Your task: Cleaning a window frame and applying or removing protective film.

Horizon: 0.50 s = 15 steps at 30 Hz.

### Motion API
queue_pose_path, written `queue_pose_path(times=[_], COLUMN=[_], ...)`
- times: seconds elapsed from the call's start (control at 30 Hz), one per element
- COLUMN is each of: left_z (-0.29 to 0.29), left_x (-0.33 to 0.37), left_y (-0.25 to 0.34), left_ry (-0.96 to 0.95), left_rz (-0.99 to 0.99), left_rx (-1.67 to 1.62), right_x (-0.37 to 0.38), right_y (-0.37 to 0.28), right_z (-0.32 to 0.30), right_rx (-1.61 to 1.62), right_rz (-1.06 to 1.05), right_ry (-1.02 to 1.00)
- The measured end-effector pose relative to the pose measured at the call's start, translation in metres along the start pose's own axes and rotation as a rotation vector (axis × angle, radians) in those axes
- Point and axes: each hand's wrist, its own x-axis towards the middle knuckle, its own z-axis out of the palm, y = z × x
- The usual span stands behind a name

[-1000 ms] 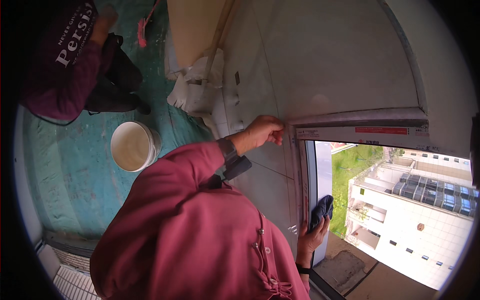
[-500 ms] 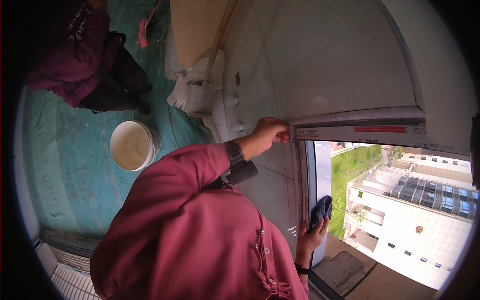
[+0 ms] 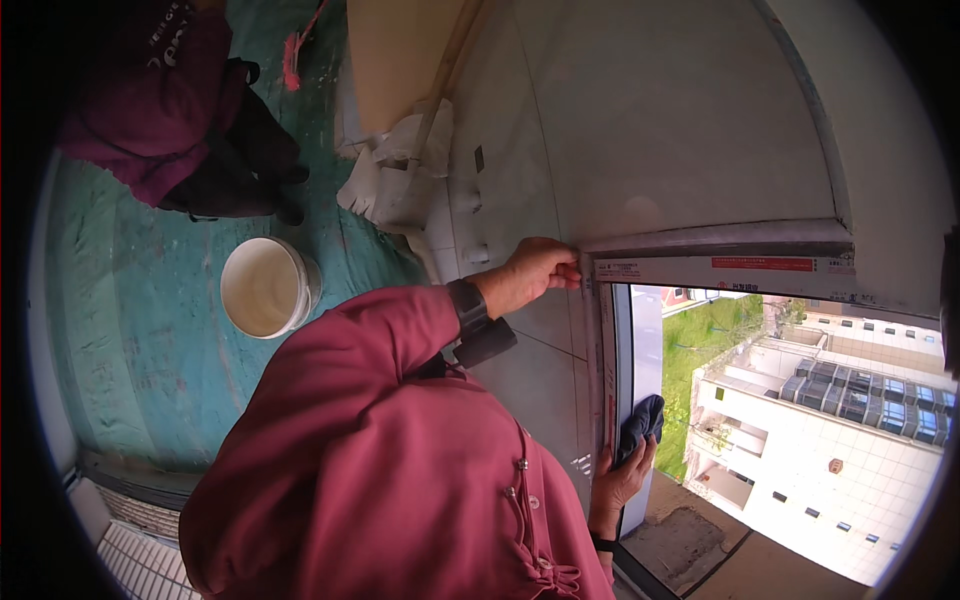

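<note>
My left hand (image 3: pixel 540 266) has its fingers curled closed at the corner edge of the window frame (image 3: pixel 650 268), which bears a pale film with a red label strip. On that wrist sits a dark band with a black rectangular piece. Lower right, my right hand (image 3: pixel 626 474) is closed on a bunched dark blue cloth (image 3: pixel 641 425). The cloth lies against the upright side of the frame, beside the bright window opening. Part of the right palm is hidden behind the frame and sleeve.
A white bucket (image 3: pixel 262 290) stands on the green floor sheet (image 3: pixel 140 370). Behind it, another person in a maroon top (image 3: pixel 150 120) bends over. A wooden board (image 3: pixel 395 60) and crumpled white sheeting (image 3: pixel 385 180) lean by the tiled wall (image 3: pixel 690 130). Outside are grass and a white building (image 3: pixel 800 420).
Both hands and the cloth keep almost the same places. The whole view has shifted very slightly.
</note>
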Motion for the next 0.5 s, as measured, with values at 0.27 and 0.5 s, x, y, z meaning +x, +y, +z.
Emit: queue_pose_path(times=[0.27,0.5], left_z=[0.0013,0.0064], left_x=[-0.0009,-0.0034], left_y=[0.0047,0.0072], left_ry=[-0.014,0.034], left_rz=[-0.029,-0.037], left_rx=[-0.004,0.024], right_x=[-0.0009,-0.0002], right_y=[0.002,-0.0006], right_z=[0.0016,-0.0005], right_rx=[-0.003,-0.006], right_rz=[-0.006,0.001], right_ry=[0.011,0.003])
